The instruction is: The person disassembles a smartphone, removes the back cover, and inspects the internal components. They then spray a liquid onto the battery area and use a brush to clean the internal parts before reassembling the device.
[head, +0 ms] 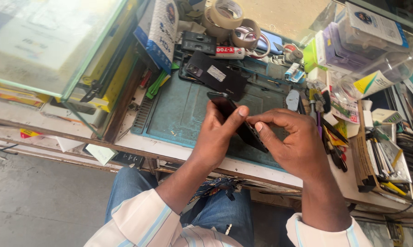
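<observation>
Gripping a black smartphone between them, the left hand wraps its upper end while the right hand pinches its lower edge. Just beyond the left hand's fingertips, a black back cover lies on the blue repair mat

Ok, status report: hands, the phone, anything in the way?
Left hand and right hand both grip black phone. Held above blue work mat. Nothing in the way.
</observation>
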### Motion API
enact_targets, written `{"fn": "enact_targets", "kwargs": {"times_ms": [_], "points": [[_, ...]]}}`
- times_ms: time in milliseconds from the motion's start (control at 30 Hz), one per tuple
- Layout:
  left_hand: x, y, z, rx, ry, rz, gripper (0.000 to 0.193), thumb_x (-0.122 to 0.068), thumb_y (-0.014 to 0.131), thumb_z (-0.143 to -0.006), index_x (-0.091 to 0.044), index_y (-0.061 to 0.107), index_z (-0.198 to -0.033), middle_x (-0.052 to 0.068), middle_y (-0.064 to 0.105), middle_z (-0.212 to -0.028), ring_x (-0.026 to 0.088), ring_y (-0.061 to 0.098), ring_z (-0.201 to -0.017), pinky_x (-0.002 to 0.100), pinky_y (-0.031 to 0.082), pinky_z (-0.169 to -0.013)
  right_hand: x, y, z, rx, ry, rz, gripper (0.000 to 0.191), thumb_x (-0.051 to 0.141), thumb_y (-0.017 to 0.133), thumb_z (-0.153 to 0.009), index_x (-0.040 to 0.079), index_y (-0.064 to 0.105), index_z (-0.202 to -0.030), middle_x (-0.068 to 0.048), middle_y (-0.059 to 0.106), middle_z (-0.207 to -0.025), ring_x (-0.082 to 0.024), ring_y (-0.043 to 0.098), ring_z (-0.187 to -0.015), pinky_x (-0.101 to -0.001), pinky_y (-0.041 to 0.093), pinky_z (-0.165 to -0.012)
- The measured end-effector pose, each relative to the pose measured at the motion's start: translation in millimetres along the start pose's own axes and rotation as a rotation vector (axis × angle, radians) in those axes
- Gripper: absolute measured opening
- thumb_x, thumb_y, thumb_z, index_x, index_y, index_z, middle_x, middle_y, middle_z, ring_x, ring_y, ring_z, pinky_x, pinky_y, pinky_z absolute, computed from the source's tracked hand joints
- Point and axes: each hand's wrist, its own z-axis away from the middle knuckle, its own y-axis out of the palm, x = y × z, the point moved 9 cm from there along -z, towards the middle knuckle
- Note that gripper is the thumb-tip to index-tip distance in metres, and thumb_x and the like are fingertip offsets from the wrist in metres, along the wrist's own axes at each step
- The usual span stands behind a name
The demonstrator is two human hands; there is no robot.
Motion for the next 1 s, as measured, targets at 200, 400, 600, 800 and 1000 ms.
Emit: {"fn": "enact_targets", "kwargs": {"times_ms": [200, 400, 600, 800, 1000], "points": [[-4.1, 0.9, 2.8, 0.044, 0.023, -0.029, 0.056, -0.036, 0.073, -0.096, -0.002, 0.044, -0.129, 0.008, 0.059, -0.114, 0.014, 0.059, -0.109, 0.03, 0.052, -0.095, -8.0, 5.6, -7.0, 0.043, 0.146, 0.005, 0.015, 0.01, 0.075, -0.089, 0.003, 0.079, -0.102, -0.005, 0.078, -0.085, -0.009, 0.07, -0.076, -0.025, 0.054, -0.068], [-5.2, -0.3, 2.3, 0.05, -0.002, -0.114, 0.061, -0.04, 0.072, -0.095, -0.001, 0.041, -0.131, 0.012, 0.06, -0.116, 0.017, 0.061, -0.112, 0.032, 0.053, -0.097, -14.3, 7.5, -9.4, 0.085, 0.216, 0.005, 0.014, 0.012, 0.075, -0.089, 0.003, 0.08, -0.098, -0.004, 0.078, -0.078, -0.005, 0.065, -0.071, -0.0242, 0.053, -0.064], [-5.8, 0.0, 1.2, 0.066, -0.016, -0.145, 0.071, -0.045, 0.07, -0.094, 0.001, 0.036, -0.137, 0.017, 0.058, -0.121, 0.021, 0.059, -0.119, 0.036, 0.052, -0.102, -17.4, 8.4, -12.7, 0.102, 0.269, 0.024, 0.015, 0.015, 0.077, -0.088, 0.003, 0.081, -0.096, -0.004, 0.078, -0.075, -0.006, 0.064, -0.067, -0.0246, 0.051, -0.06], [-1.1, -0.3, 0.1, 0.087, -0.049, -0.149, 0.079, -0.047, 0.067, -0.094, 0.0, 0.028, -0.144, 0.021, 0.055, -0.125, 0.025, 0.057, -0.126, 0.041, 0.052, -0.106, -19.1, 9.6, -14.5, 0.119, 0.272, 0.05, 0.016, 0.015, 0.078, -0.087, 0.004, 0.081, -0.097, -0.004, 0.079, -0.077, -0.006, 0.066, -0.066, -0.0244, 0.052, -0.059], [-2.5, -0.3, 0.0, 0.102, -0.026, -0.142, 0.08, -0.048, 0.067, -0.095, 0.0, 0.026, -0.145, 0.021, 0.054, -0.127, 0.026, 0.056, -0.128, 0.041, 0.05, -0.107, -24.4, 12.0, -14.1, 0.121, 0.262, -0.002, 0.015, 0.013, 0.077, -0.087, 0.002, 0.08, -0.097, -0.005, 0.079, -0.079, -0.006, 0.066, -0.069, -0.0242, 0.053, -0.062]]}}
